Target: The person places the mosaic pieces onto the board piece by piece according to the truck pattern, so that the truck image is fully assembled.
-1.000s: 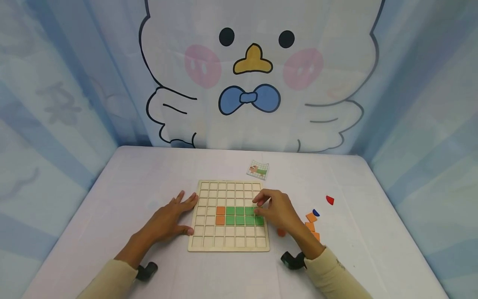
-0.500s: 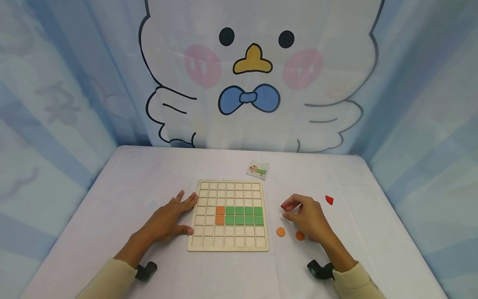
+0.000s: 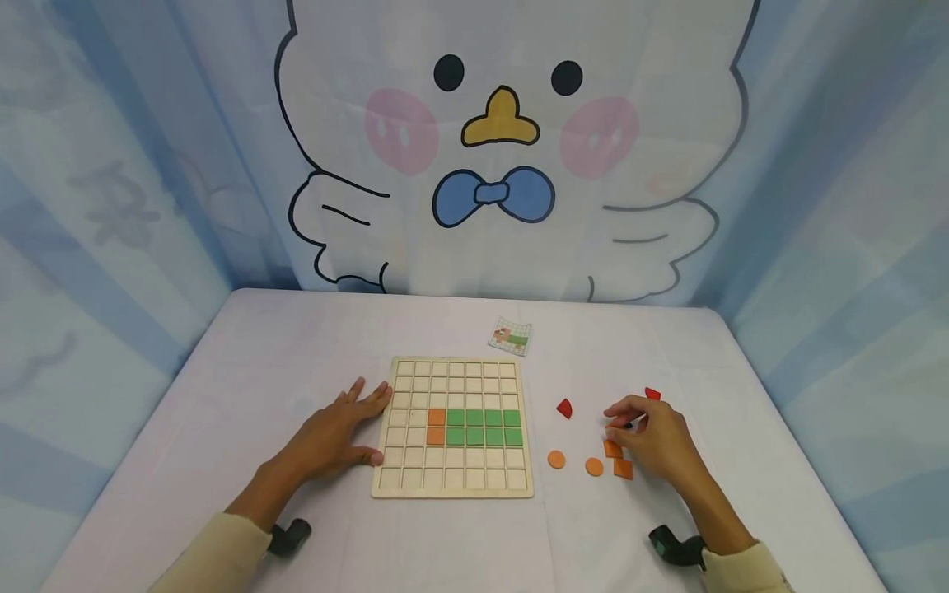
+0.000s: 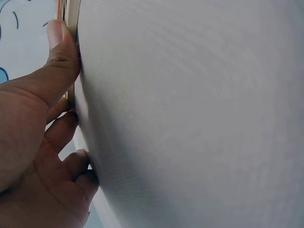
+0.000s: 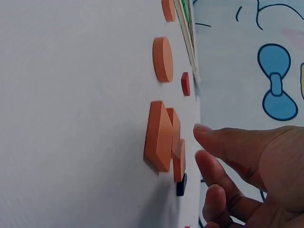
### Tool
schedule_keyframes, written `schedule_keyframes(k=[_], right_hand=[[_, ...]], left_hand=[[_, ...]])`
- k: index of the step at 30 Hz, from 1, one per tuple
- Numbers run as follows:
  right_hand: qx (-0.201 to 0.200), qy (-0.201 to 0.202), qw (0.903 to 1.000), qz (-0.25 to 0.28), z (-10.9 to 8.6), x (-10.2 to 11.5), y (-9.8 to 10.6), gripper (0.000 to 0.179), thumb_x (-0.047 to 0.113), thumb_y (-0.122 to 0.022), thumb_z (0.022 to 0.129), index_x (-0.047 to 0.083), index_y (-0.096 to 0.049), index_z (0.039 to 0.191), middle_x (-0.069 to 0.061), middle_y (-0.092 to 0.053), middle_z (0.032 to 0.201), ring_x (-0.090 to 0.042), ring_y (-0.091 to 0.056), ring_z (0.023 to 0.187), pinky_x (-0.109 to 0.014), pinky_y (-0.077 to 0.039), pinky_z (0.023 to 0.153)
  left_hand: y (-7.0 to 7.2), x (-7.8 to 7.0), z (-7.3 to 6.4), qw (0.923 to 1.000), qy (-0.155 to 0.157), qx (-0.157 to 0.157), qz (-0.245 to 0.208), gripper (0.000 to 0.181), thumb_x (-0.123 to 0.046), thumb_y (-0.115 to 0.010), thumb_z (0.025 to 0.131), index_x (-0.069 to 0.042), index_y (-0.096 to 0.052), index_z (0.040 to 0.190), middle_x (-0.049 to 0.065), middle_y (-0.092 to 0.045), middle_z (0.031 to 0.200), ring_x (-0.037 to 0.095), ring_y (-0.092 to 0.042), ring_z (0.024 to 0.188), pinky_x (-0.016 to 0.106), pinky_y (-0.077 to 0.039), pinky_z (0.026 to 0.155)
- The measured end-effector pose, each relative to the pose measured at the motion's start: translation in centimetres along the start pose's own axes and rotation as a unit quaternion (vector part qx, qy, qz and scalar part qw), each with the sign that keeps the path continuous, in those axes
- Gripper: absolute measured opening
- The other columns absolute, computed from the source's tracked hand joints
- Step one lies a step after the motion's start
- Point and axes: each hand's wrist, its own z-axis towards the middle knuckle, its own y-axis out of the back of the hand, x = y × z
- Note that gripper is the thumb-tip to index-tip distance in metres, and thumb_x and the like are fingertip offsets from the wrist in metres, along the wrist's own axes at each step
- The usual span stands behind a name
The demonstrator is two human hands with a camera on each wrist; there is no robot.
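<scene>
My left hand (image 3: 334,432) rests at the left edge of the wooden grid board (image 3: 393,478), fingers spread. Seen from the left wrist, its thumb (image 4: 58,42) touches the board's side. Two rows of green square tiles (image 3: 474,418) and two orange tiles (image 3: 436,417) sit in the grid. My right hand (image 3: 652,436) hovers close over loose orange square tiles (image 3: 623,469); a small dark blue piece (image 5: 182,185) lies beside them. In the right wrist view, thumb and index finger are a little apart, with nothing between them. One square is partly hidden by the fingers in the head view.
Two orange discs (image 3: 556,459) lie right of the board, with a red wedge piece (image 3: 565,408) above them. Another red piece (image 3: 652,394) shows behind my right hand. A small picture card (image 3: 511,337) lies past the board's far edge. Curtains surround the table.
My right hand has moved right, from the board's green tiles to the loose orange squares. On the way it set down a red wedge piece beside the board. My left hand has stayed put.
</scene>
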Motion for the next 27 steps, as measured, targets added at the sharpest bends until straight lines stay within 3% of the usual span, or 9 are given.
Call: schedule_keyframes(k=[12,27], right_hand=[[0.031,-0.009,0.9993,-0.016,-0.3,-1.5,0.8,0.022,0.011,-0.087,0.088,0.015,-0.082,0.109,-0.001,-0.068,0.087,-0.020,-0.050,0.077,-0.026,-0.040,0.062],[0.029,0.008,0.9995,-0.012,0.0,-0.7,-0.2,0.022,0.008,-0.084,0.090,0.018,-0.082,0.110,-0.001,-0.067,0.085,-0.019,-0.056,0.081,-0.025,-0.043,0.061]], left_hand=[[0.1,0.0,0.0,1.0000,-0.003,-0.001,0.002,0.111,-0.038,-0.092,0.076,-0.018,-0.032,0.167,0.006,-0.031,0.174,0.055,-0.021,0.160,0.073,-0.033,0.121],[0.1,-0.3,-0.2,1.0000,0.000,-0.002,-0.001,0.110,-0.039,-0.092,0.076,-0.019,-0.033,0.167,0.007,-0.031,0.174,0.056,-0.021,0.159,0.073,-0.034,0.120]])
